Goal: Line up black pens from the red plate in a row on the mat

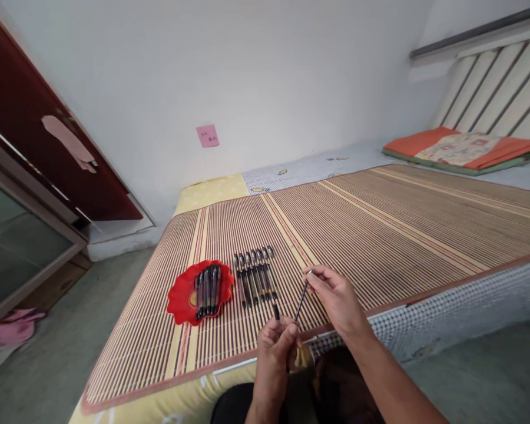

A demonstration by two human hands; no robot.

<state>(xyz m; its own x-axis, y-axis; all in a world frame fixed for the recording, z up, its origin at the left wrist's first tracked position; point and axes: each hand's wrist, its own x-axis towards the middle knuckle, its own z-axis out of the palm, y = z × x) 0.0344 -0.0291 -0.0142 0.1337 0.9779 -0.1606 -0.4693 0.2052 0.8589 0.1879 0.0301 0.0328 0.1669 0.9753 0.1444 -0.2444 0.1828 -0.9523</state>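
My left hand (276, 344) is closed near the bed's front edge, its fingers pinching a dark pen part (277, 312) that pokes up between them; the rest of it is hidden in the hand. Up and to the right, my right hand (333, 294) pinches the top of a thin dark pen refill (302, 299). The refill slants down, and its lower end meets the left fingertips. Just beyond the left hand, several clear-barrelled pens with black caps (254, 274) lie side by side in a row. More such pens (208, 288) lie in a red scalloped dish (179, 294) at the left.
A striped bamboo mat (357, 235) covers the bed, its front edge close to my hands. At the far right lies a folded orange and floral cloth (463, 150) near a white radiator (499, 88). A pink note (208, 136) is on the wall.
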